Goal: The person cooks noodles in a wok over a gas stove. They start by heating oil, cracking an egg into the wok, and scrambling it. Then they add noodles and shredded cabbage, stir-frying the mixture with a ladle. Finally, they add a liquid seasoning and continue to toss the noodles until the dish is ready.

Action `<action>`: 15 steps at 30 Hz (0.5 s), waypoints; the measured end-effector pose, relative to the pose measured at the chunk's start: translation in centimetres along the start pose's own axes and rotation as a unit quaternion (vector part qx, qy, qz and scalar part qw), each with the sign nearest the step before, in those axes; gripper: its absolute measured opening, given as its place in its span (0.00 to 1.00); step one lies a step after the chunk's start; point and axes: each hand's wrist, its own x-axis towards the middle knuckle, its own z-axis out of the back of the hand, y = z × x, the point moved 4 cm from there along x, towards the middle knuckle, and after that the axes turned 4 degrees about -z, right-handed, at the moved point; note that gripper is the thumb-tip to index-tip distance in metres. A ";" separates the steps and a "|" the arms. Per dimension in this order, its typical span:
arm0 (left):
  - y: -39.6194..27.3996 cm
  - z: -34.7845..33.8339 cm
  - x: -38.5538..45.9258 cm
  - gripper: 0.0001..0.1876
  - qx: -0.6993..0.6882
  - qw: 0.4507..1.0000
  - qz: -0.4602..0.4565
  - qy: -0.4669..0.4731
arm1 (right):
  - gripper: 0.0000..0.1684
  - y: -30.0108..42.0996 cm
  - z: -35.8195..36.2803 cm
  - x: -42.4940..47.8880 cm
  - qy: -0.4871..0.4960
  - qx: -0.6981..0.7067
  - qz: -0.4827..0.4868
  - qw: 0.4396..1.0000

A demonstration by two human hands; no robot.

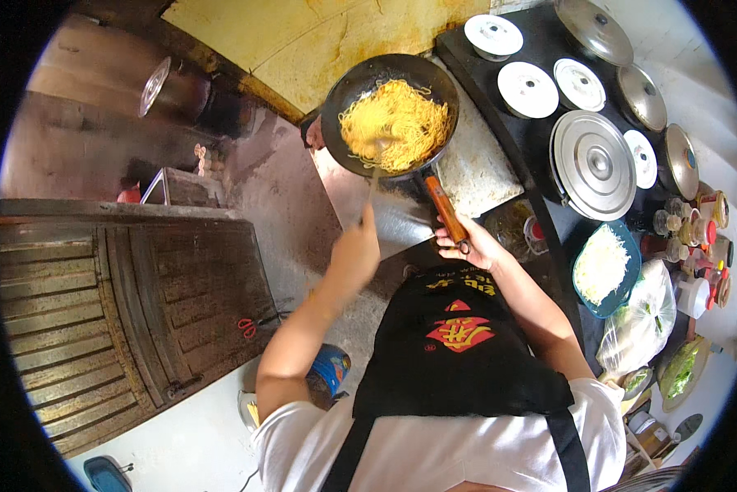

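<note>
A black wok [368,72] with a wooden handle [445,209] holds a heap of yellow noodles [399,117]. My right hand [474,243] supports the handle near its end, palm up, with the fingers around its underside. In my left hand [357,243], blurred by motion, is the thin handle of a cooking utensil [374,181]. Its blurred metal head rests among the noodles at the near side of the wok; whether it is a ladle or a spatula I cannot tell. Below the wok is a metal-topped stove surface [368,212].
On the black counter at right stand white lidded bowls [527,90], a large metal-lidded pot [596,165], a teal basket of pale shreds [602,264], a plastic bag [642,313] and several seasoning jars [703,234]. At left is a dark wooden cabinet [202,277] with red-handled scissors [246,328].
</note>
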 end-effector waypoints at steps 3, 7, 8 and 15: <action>-0.3 1.0 -1.7 0.25 0.012 0.999 0.009 0.035 | 0.25 0.5 0.1 0.4 0.001 -0.021 -0.002 1.000; -0.1 0.9 -0.6 0.24 0.076 0.997 0.017 0.001 | 0.16 2.1 0.0 2.5 -0.015 -0.038 0.000 0.999; -1.0 1.9 -0.6 0.24 0.041 0.998 0.008 0.041 | 0.14 2.6 -0.6 2.6 -0.046 -0.063 0.001 0.997; 2.5 3.4 0.0 0.22 -0.054 0.995 0.070 -0.049 | 0.10 4.4 -5.4 -2.7 -0.091 -0.231 0.037 0.968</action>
